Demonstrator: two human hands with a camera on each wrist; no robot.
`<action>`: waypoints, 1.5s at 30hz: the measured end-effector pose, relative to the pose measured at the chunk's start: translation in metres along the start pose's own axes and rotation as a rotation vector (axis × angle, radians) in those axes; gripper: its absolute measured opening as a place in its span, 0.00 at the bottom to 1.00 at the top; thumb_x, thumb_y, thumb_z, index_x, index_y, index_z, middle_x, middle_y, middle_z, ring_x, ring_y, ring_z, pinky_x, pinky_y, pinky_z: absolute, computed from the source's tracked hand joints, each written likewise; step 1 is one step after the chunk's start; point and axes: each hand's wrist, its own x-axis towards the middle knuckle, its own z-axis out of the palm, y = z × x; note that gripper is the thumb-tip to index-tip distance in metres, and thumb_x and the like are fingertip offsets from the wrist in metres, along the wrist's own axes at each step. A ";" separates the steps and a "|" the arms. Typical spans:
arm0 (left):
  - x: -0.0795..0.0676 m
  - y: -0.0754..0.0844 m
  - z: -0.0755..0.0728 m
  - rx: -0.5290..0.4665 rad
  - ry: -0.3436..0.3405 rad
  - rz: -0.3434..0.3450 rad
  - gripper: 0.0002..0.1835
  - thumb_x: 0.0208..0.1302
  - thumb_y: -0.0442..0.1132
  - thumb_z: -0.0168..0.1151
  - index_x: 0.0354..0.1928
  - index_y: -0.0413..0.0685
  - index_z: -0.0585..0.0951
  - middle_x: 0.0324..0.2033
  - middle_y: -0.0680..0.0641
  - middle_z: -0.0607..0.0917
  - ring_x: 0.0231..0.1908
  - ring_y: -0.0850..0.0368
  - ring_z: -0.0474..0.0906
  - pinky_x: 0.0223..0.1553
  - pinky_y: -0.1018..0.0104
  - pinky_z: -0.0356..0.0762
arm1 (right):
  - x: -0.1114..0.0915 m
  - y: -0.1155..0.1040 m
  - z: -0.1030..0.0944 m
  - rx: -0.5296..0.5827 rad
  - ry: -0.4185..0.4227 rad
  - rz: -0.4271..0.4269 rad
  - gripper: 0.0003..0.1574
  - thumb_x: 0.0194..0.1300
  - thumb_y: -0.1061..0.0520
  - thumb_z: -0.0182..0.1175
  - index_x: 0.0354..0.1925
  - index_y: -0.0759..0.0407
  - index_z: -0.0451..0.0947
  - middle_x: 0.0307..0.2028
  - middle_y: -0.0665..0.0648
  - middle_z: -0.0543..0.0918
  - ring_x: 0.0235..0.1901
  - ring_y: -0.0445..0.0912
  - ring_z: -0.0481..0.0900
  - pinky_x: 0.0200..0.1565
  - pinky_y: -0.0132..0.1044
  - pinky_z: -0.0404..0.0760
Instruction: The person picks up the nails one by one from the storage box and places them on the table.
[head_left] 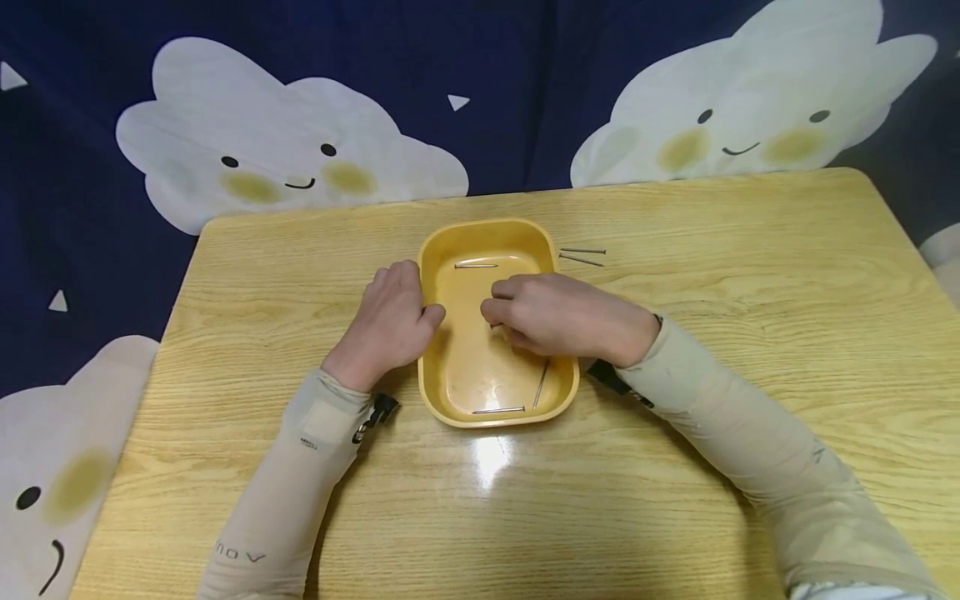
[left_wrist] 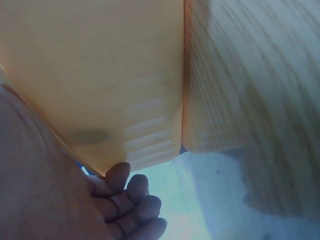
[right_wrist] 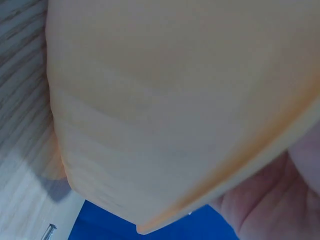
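Observation:
A yellow plastic box (head_left: 442, 408) with rounded corners stands on the table. My left hand (head_left: 386, 321) holds its left rim, thumb over the edge and fingers along the outer wall; the left wrist view shows these fingers (left_wrist: 142, 205) curled beside the wall. Inside the box, my right hand (head_left: 555, 317) pinches a nail (head_left: 495, 325), of which only a short end shows. Other nails lie on the box floor: one nail (head_left: 476, 266) at the far side, another nail (head_left: 498, 410) at the near side, and a slanted nail (head_left: 541, 383) near the right wall.
Two nails (head_left: 582, 250) lie on the wooden table (head_left: 750, 292), just beyond the box's right rim. Behind the table hangs a dark blue cloth (head_left: 517, 100) printed with smiling clouds. Dark wrist cameras (head_left: 377, 414) are strapped over the pale sleeves.

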 end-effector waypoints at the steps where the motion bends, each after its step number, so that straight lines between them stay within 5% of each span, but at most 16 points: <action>1: 0.000 0.000 0.000 -0.001 -0.001 0.000 0.17 0.67 0.46 0.50 0.45 0.37 0.68 0.39 0.40 0.70 0.45 0.40 0.66 0.50 0.49 0.66 | -0.001 0.000 -0.001 0.002 0.002 0.002 0.02 0.67 0.61 0.64 0.38 0.57 0.78 0.31 0.54 0.79 0.31 0.48 0.78 0.35 0.40 0.81; 45: 0.000 -0.001 0.001 -0.013 -0.003 -0.002 0.16 0.67 0.46 0.50 0.44 0.38 0.68 0.38 0.40 0.69 0.43 0.41 0.66 0.47 0.52 0.65 | -0.016 0.009 -0.027 -0.010 0.115 0.046 0.10 0.58 0.69 0.63 0.36 0.57 0.78 0.30 0.54 0.78 0.30 0.48 0.76 0.35 0.39 0.79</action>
